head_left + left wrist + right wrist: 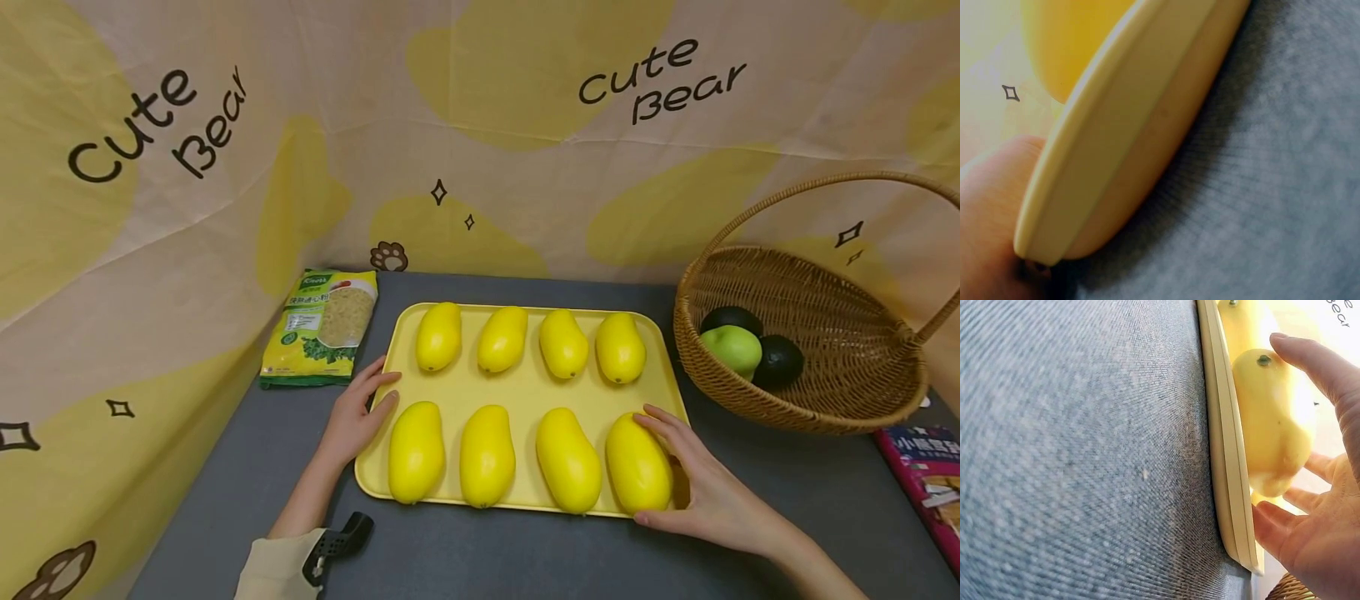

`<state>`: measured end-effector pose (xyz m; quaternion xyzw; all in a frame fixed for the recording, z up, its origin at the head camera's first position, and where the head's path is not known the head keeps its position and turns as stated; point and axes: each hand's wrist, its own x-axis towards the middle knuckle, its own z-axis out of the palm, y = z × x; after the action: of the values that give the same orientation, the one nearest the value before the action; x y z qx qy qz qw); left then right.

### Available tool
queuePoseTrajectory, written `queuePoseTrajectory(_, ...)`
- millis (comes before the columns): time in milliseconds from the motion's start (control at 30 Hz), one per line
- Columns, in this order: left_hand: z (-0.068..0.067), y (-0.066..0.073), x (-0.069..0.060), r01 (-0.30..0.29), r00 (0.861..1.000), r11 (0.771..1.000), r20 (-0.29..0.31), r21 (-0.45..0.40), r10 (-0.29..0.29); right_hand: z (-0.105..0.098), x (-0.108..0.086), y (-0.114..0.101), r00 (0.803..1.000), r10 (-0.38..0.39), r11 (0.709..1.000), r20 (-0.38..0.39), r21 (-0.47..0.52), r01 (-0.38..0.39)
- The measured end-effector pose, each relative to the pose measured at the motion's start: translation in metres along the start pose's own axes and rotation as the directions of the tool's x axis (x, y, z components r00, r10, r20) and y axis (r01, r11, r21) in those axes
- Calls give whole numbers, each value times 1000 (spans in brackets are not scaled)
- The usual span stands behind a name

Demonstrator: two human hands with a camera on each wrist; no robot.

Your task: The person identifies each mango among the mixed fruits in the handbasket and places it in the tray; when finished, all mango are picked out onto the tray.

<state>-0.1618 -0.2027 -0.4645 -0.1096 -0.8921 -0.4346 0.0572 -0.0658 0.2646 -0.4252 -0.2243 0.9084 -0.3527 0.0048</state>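
Observation:
A yellow tray lies on the dark table, bearing two rows of yellow mangoes. My right hand spans the front right mango lengthwise, fingers at its far end and thumb at its near end. In the right wrist view this mango sits between thumb and fingers, with space beside the palm. My left hand rests at the tray's left edge, thumb and fingers stretched toward the rim. In the left wrist view the tray's side hides much of that hand.
Right of the tray stands a wicker basket with a tall handle, holding a green apple and two dark avocados. A yellow-green food packet lies at the back left. A magenta-edged package is at the right edge.

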Motion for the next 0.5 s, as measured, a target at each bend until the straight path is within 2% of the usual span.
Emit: queuePoseTrajectory(500,0,-2,0,2,1000,1000,-4,-6,-2,-1,0,0,1000,11,1000,16,-5,-11)
